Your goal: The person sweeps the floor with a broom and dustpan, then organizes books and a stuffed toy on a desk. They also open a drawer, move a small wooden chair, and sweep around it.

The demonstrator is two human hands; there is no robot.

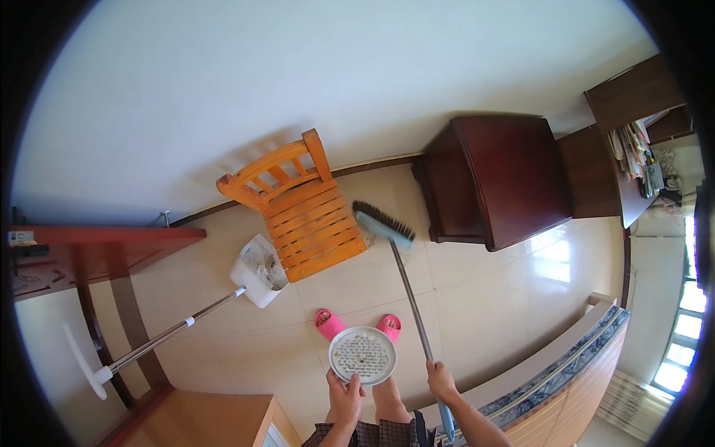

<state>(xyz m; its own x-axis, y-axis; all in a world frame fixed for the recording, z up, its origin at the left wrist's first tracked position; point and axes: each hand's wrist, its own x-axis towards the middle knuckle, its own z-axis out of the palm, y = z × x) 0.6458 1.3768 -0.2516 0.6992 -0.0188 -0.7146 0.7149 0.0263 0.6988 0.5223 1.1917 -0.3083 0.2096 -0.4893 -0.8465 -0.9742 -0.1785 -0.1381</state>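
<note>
My left hand (345,398) grips the near rim of a round white tray (363,355), whose patterned face is up, with yellowish-brown bits on it. The fingers of my right hand (442,381) are wrapped round the metal handle of a broom (409,290). Its light blue head with dark bristles lies off the chair's right side; whether it touches the floor I cannot tell. Left of the chair, a white long-handled dustpan (257,270) rests on the floor with grey debris in it. Neither hand touches the dustpan.
A slatted wooden chair (313,229) stands against the wall. To its right is a dark red cabinet (514,179). An open red door (119,253) is at the left, a bed edge (551,365) at lower right. My feet wear pink slippers (328,325).
</note>
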